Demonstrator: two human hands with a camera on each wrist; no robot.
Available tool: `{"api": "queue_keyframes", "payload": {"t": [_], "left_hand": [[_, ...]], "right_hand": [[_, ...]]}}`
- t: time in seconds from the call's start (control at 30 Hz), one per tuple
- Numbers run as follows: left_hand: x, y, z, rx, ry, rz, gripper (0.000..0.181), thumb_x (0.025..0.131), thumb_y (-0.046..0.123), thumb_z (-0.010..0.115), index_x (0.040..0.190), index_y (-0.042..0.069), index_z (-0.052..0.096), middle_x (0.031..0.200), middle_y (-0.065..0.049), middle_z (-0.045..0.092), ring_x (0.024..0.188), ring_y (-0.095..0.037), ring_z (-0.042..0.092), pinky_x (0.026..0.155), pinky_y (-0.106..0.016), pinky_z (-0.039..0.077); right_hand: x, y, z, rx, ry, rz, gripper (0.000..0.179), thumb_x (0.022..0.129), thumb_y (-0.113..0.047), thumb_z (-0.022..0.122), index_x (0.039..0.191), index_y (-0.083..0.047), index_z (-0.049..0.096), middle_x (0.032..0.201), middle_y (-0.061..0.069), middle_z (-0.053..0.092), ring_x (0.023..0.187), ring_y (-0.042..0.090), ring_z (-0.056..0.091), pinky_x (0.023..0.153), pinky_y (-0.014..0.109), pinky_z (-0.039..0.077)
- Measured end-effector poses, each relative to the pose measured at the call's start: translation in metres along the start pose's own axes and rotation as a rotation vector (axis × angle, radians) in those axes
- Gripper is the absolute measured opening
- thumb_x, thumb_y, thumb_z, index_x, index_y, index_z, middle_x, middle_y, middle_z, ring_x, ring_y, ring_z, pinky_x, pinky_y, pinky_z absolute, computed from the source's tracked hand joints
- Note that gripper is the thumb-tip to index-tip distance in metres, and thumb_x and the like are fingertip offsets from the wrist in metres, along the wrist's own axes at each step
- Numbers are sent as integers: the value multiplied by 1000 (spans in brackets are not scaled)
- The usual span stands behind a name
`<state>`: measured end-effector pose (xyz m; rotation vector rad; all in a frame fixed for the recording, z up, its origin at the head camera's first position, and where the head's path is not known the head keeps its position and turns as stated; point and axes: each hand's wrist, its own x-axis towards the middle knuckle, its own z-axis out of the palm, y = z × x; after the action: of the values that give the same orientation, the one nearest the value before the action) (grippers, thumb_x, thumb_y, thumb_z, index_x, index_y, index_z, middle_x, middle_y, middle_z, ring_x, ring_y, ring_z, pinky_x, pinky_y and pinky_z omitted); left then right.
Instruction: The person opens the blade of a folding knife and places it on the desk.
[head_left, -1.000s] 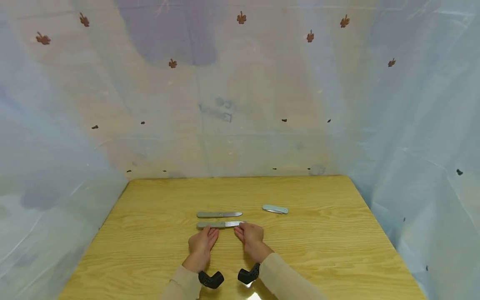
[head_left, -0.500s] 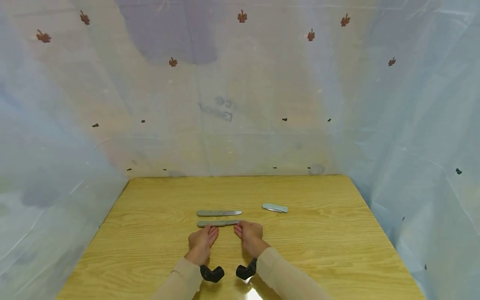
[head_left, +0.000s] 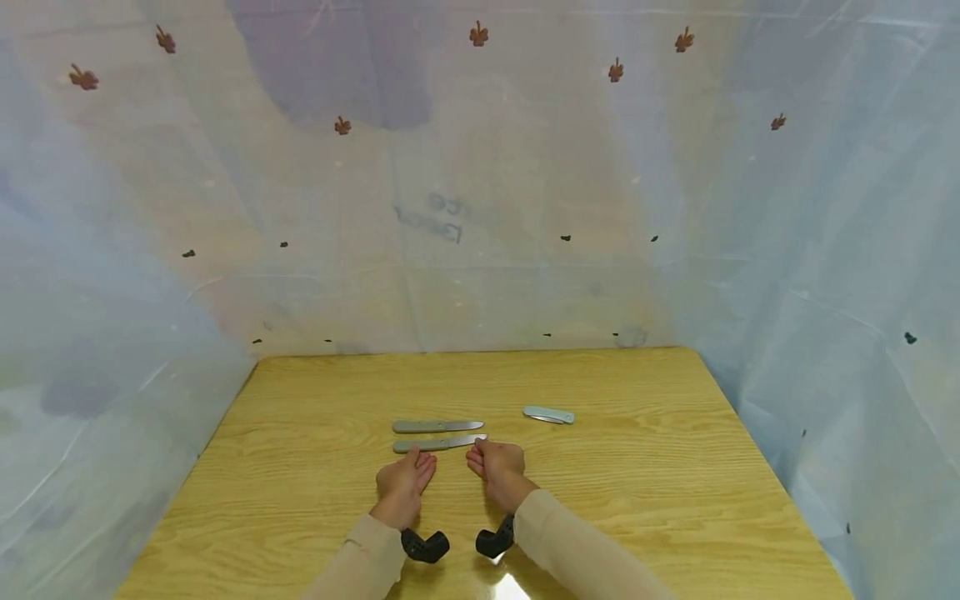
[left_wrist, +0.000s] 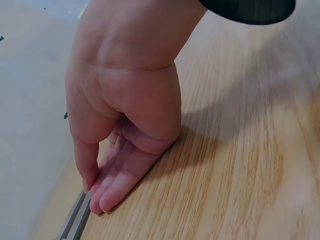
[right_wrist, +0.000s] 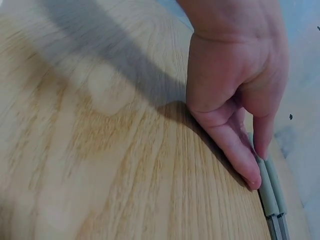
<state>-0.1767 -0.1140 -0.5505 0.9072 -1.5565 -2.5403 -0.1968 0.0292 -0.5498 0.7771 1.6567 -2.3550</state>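
Observation:
Two unfolded pocket knives lie side by side, handles to the left: the far knife point(head_left: 422, 426) and the near knife point(head_left: 427, 446). My left hand point(head_left: 401, 483) pinches the near knife's handle at its front edge, thumb on it and fingers stretched beside. At the blade tip, my right hand point(head_left: 500, 467) pinches with thumb and fingers. The near blade slants slightly away from me. The right wrist view shows fingers point(right_wrist: 247, 167) against the grey-green handle point(right_wrist: 267, 192). In the left wrist view, fingers point(left_wrist: 112, 195) meet the slim grey edge of a knife point(left_wrist: 80, 215).
A folded pocket knife point(head_left: 549, 415) lies farther right on the wood-grain table point(head_left: 637, 483). Pale plastic sheeting point(head_left: 525, 183) hangs behind and at both sides. Black wrist mounts point(head_left: 425, 547) sit under both cuffs.
The near knife's blade end has swung away from me, closer to the far knife, with the right hand at its tip. The left hand has barely moved. The far and folded knives stay put.

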Motion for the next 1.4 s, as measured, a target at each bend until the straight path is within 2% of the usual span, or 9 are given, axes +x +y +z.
{"api": "queue_keyframes", "payload": {"t": [0.2, 0.37, 0.57, 0.77, 0.9, 1.0, 1.13, 1.27, 1.4], "left_hand": [[-5, 1, 1, -5, -17, 6, 44, 99, 11, 45, 127, -22, 37, 123, -39, 44, 112, -41, 52, 91, -42, 45], [-10, 2, 9, 45, -87, 98, 44, 99, 14, 46, 125, -21, 40, 122, -39, 46, 110, -41, 53, 91, -41, 46], [-3, 6, 42, 124, -175, 229, 38, 97, 15, 52, 118, -17, 50, 105, -27, 61, 99, -35, 61, 83, -36, 51], [4, 8, 75, 215, -285, 313, 36, 92, 14, 61, 114, -13, 55, 92, -13, 66, 85, -23, 66, 80, -36, 53], [4, 8, 93, 391, -354, 404, 29, 92, 17, 61, 111, -5, 61, 94, -14, 66, 82, -18, 64, 78, -38, 53], [7, 6, 104, 556, -386, 488, 26, 92, 21, 61, 110, 3, 63, 98, -12, 65, 87, -19, 62, 77, -34, 53], [13, -2, 120, 710, -441, 565, 27, 92, 22, 61, 111, 3, 62, 103, -9, 63, 94, -23, 60, 78, -32, 52], [21, -11, 133, 763, -488, 565, 27, 93, 19, 60, 112, 1, 61, 108, -12, 62, 99, -26, 59, 80, -35, 51], [31, -22, 141, 785, -524, 549, 28, 93, 17, 59, 113, -2, 59, 112, -16, 60, 101, -28, 58, 81, -37, 50]], "right_hand": [[-1, -2, -3, -5, -44, -15, 27, 90, -2, 58, 109, 17, 56, 96, 26, 65, 82, 24, 68, 73, 33, 55], [4, -5, -13, 10, -94, -63, 30, 90, -1, 57, 111, 20, 54, 95, 28, 64, 80, 24, 68, 72, 33, 55], [11, -25, -43, 31, -101, -137, 27, 91, -2, 56, 108, 19, 54, 90, 25, 64, 78, 24, 68, 72, 31, 55], [17, -51, -78, 35, -39, -178, 29, 92, -3, 55, 111, 19, 53, 91, 23, 64, 76, 21, 67, 71, 31, 55], [26, -65, -97, -50, 21, -216, 30, 94, -5, 55, 116, 16, 52, 100, 25, 62, 79, 21, 65, 70, 32, 55], [32, -76, -108, -166, 51, -286, 33, 93, -6, 56, 119, 14, 52, 103, 25, 61, 82, 22, 63, 72, 35, 55], [41, -89, -125, -333, 111, -354, 34, 93, -7, 56, 121, 13, 53, 107, 25, 60, 91, 31, 62, 81, 40, 52], [48, -96, -138, -429, 107, -341, 35, 94, -7, 55, 123, 11, 51, 111, 26, 58, 100, 37, 57, 84, 42, 50], [52, -97, -144, -492, 75, -328, 35, 93, -6, 55, 123, 12, 51, 109, 25, 59, 99, 36, 58, 81, 39, 51]]}}
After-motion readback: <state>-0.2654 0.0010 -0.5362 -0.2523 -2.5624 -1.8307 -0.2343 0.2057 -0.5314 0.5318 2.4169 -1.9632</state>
